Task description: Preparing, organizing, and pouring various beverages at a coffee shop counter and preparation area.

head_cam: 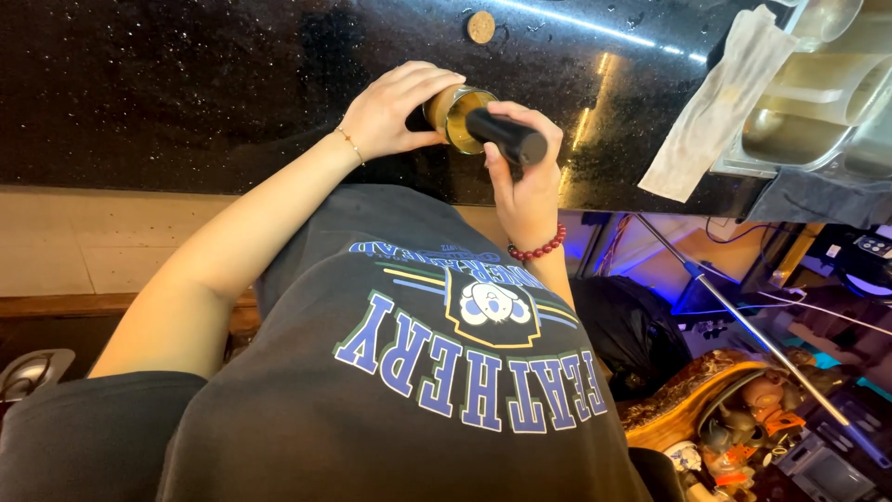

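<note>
- The desk [186,93] is black, speckled and glossy; everything below is placed relative to the brass-coloured cup [457,113] that rests near its front edge.
- Left of the cup, the left hand [395,112] wraps around the cup's side, fingers curled over its top rim and thumb beneath, so it grips the cup firmly; a thin bracelet [350,143] sits on that wrist.
- The cup lies tilted, its open mouth facing the person, between the two hands.
- Just right of the cup, the right hand [525,181] is closed around a black cylindrical handle [506,136], whose far end reaches into the cup's mouth; a red bead bracelet [537,249] circles that wrist.
- Beyond the cup, a small round brown disc [480,27] lies on the desk, well apart.
- Far right of the cup, a pale cloth [720,107] drapes over the desk's edge, beside a metal sink [799,139].
</note>
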